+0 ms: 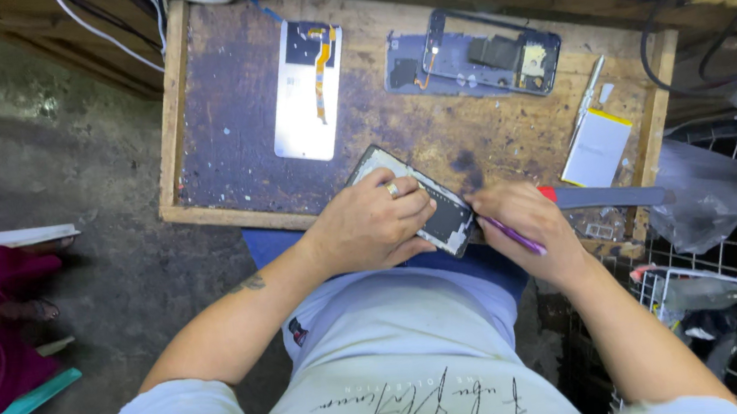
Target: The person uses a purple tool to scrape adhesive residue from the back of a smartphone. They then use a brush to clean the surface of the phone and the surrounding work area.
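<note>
left hand (370,225) clenched over the phone (441,213) at the tabletop (238,156) near edge, pinning it flat. right hand (523,219) fingers grasp a purple tool (516,238), tip at the phone's right edge. advise light pressure, shallow angle, firm hold-down.

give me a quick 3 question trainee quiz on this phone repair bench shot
1. True or false: the left hand presses on the opened dark phone frame at the near edge of the stained wooden work tray.
2. Which tool does the right hand hold? A) thin purple-handled tool B) soldering iron C) scissors
3. Fill in: the white phone back panel lying flat on the tray carries a thin ____ flex strip.

Key: 1 true; 2 A; 3 orange
</note>
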